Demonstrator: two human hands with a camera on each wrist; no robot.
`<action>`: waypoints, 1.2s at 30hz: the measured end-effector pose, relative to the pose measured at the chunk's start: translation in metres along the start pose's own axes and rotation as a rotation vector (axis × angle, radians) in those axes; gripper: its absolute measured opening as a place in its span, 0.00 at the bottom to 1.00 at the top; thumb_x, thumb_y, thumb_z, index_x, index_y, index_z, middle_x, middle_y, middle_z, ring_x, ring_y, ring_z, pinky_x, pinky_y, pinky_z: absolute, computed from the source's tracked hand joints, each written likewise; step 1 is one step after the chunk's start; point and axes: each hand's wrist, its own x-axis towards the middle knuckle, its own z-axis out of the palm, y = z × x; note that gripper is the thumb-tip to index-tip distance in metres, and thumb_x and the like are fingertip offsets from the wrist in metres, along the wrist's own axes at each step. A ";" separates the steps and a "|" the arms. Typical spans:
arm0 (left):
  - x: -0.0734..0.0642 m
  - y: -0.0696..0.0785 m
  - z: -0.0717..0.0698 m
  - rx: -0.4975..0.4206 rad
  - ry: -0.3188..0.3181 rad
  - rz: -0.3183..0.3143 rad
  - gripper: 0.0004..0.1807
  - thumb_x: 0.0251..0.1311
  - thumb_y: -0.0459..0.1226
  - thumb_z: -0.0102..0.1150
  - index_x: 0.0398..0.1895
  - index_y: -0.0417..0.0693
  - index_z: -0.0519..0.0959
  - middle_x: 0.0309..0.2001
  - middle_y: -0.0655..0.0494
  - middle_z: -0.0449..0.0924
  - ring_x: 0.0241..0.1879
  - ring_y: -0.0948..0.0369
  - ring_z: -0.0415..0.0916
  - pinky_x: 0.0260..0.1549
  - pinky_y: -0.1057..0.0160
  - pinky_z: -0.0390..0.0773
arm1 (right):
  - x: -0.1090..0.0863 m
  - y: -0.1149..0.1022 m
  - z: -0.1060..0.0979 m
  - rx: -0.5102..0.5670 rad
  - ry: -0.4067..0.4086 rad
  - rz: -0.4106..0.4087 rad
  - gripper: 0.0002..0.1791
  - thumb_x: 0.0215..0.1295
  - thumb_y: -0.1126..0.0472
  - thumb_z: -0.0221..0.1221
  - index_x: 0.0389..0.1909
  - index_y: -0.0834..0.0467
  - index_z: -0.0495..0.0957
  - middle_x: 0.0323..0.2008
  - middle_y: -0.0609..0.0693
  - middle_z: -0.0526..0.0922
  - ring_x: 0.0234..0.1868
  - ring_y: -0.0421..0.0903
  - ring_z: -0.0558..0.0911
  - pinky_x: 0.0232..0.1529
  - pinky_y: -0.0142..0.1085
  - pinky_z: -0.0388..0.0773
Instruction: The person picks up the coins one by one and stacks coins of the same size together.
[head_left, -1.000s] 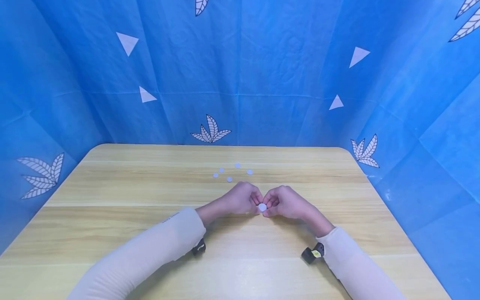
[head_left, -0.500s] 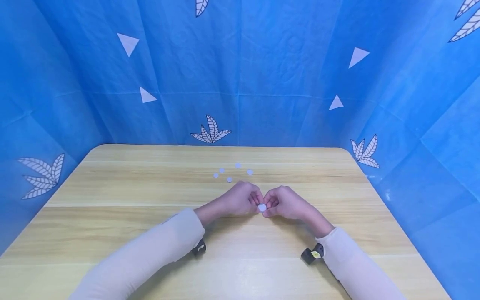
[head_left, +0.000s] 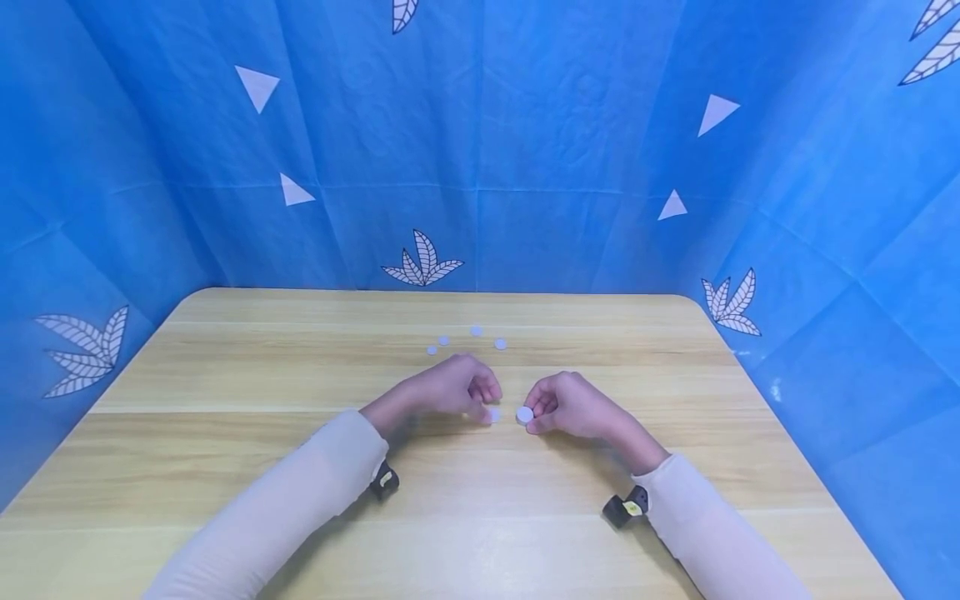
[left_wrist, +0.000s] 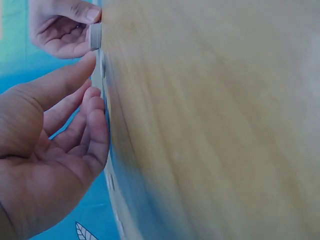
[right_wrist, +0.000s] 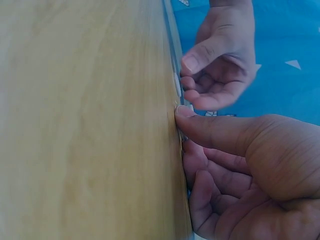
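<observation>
Several small white round discs make a short stack (head_left: 524, 414) on the wooden table. My right hand (head_left: 573, 406) holds this stack between thumb and fingers; the left wrist view shows its layered edge (left_wrist: 95, 37). To the left of it, my left hand (head_left: 450, 385) hovers low with thumb and fingers parted and nothing between them. A single white disc (head_left: 493, 414) lies flat right by the left thumb tip, and appears edge-on as a thin disc (right_wrist: 177, 84) in the right wrist view.
Beyond the left hand, several more white discs (head_left: 476, 332) lie scattered on the wooden table (head_left: 315, 350). A blue patterned curtain (head_left: 555, 167) hangs around the table's back and sides. Each wrist carries a small black camera (head_left: 618, 510).
My left hand has moved left, away from the stack, and its fingers have parted. A single disc now shows beside its thumb, while one scattered disc has gone from sight. The right hand stays put.
</observation>
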 end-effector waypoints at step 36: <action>-0.013 -0.017 0.022 0.002 0.135 0.027 0.07 0.57 0.35 0.74 0.36 0.50 0.85 0.31 0.62 0.81 0.35 0.62 0.76 0.39 0.64 0.79 | -0.002 -0.008 -0.004 -0.003 -0.030 0.000 0.16 0.55 0.65 0.76 0.42 0.62 0.83 0.31 0.47 0.83 0.33 0.43 0.80 0.37 0.33 0.80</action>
